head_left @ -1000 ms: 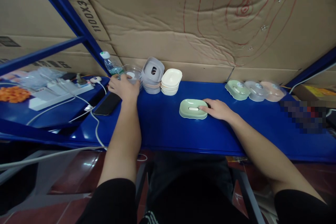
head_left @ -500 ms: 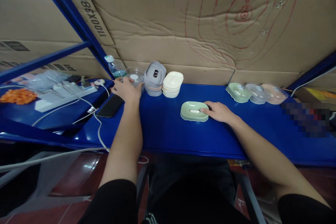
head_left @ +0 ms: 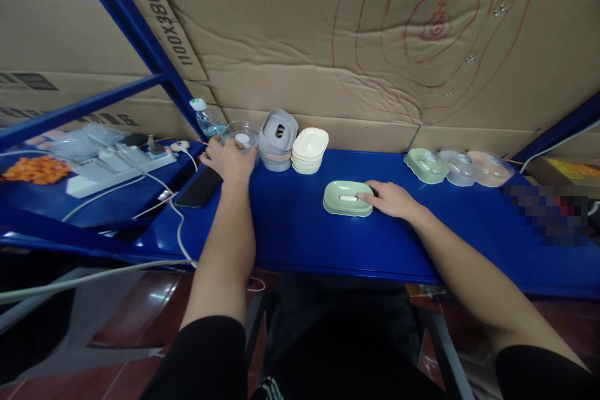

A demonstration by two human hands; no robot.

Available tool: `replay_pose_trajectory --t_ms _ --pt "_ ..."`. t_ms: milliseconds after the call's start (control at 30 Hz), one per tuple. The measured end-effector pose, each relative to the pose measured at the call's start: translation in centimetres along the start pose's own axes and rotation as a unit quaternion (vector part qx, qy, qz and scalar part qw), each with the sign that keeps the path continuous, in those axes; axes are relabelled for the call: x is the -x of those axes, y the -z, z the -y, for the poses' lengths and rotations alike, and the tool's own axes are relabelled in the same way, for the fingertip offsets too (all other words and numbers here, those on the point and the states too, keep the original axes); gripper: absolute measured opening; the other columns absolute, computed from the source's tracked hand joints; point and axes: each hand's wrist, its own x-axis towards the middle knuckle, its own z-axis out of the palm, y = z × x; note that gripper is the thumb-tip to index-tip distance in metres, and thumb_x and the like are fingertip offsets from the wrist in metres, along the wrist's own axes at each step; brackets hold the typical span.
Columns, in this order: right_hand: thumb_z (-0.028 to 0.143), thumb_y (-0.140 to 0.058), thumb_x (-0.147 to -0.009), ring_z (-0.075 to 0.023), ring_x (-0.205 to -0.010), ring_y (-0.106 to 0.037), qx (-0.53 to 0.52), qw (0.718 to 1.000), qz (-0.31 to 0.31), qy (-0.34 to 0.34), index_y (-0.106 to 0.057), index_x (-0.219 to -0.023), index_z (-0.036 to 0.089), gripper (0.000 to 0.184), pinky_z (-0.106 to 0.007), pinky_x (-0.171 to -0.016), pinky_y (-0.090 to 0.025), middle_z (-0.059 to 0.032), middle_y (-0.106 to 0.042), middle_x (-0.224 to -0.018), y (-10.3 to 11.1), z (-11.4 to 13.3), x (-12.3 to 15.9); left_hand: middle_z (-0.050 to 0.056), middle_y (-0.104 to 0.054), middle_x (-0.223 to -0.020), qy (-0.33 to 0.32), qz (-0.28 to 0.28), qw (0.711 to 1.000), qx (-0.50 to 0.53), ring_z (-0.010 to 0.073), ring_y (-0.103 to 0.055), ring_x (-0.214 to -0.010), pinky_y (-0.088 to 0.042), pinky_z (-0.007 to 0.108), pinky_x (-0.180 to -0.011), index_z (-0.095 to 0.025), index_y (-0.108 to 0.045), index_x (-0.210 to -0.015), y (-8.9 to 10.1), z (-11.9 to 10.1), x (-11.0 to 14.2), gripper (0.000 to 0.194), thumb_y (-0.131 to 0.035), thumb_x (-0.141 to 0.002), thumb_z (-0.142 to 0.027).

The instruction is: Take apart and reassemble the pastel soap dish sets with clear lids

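At the back left, my left hand (head_left: 230, 159) reaches over clear plastic lids (head_left: 242, 131), its thumb and fingers curled round the near rim of the top one. The fingertips are partly hidden. On the blue table, a light green soap dish (head_left: 336, 201) with a small white oval piece (head_left: 348, 198) in its middle sits before me. My right hand (head_left: 389, 199) grips its right end, thumb on the rim. Beside the lids stand a stack of grey and pinkish trays (head_left: 276, 159) and a stack of cream dishes (head_left: 310, 145).
Three lidded soap dishes, green (head_left: 425, 165), grey (head_left: 460, 167) and pink (head_left: 490, 169), stand in a row at the back right. A black phone (head_left: 199, 189) and a water bottle (head_left: 209, 122) are near my left hand. White cables (head_left: 180, 234) hang over the front left edge.
The view has shifted very slightly. My left hand stays at the clear lids with hardly any movement, and my right hand keeps its grip on the green soap dish.
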Motion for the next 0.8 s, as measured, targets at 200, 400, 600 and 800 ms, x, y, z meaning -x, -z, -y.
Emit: replay_pose_trajectory --t_ms 200,400,600,800 --pt "0.072 -0.039 -0.105 -0.0346 -0.112 -0.075 -0.007 1.000 -0.001 0.008 -0.066 -0.141 0.025 0.065 -0.040 -0.084 -0.054 -0.0101 -0.080 -0.125 0.00 -0.02 -0.06 0.024 -0.051 -0.148 0.022 -0.011 1.000 -0.011 0.0499 -0.042 -0.143 -0.029 0.069 -0.120 -0.019 -0.071 -0.113 0.13 -0.02 -0.30 0.050 -0.080 -0.080 -0.055" --pt "0.074 -0.039 -0.104 -0.0341 -0.111 -0.075 -0.011 1.000 -0.002 0.006 -0.066 -0.141 0.026 0.066 -0.039 -0.083 -0.053 -0.0097 -0.081 -0.124 0.01 -0.10 -0.05 0.027 -0.050 -0.148 0.025 -0.016 0.999 -0.018 0.0509 -0.042 -0.142 -0.030 0.069 -0.120 -0.016 -0.064 -0.133 -0.02 0.12 -0.50 0.071 -0.080 -0.080 -0.060" --pt "0.073 -0.038 -0.105 -0.0336 -0.110 -0.076 -0.012 1.000 -0.003 0.009 -0.066 -0.140 0.025 0.066 -0.039 -0.083 -0.053 -0.0099 -0.081 -0.122 0.03 -0.09 -0.06 0.024 -0.050 -0.149 0.040 -0.032 0.998 -0.020 0.0484 -0.044 -0.141 -0.032 0.065 -0.121 -0.016 -0.060 -0.136 -0.07 -0.20 -0.59 0.075 -0.085 -0.076 -0.054" --pt "0.073 -0.040 -0.104 -0.0335 -0.107 -0.076 -0.008 1.000 -0.001 0.009 -0.066 -0.139 0.025 0.065 -0.039 -0.082 -0.054 -0.0104 -0.081 -0.122 0.05 -0.10 -0.10 0.022 -0.047 -0.153 0.042 -0.034 0.999 0.007 0.0481 -0.041 -0.145 -0.031 0.066 -0.122 -0.018 -0.055 -0.141 0.17 -0.49 -0.78 0.080 -0.086 -0.076 -0.053"
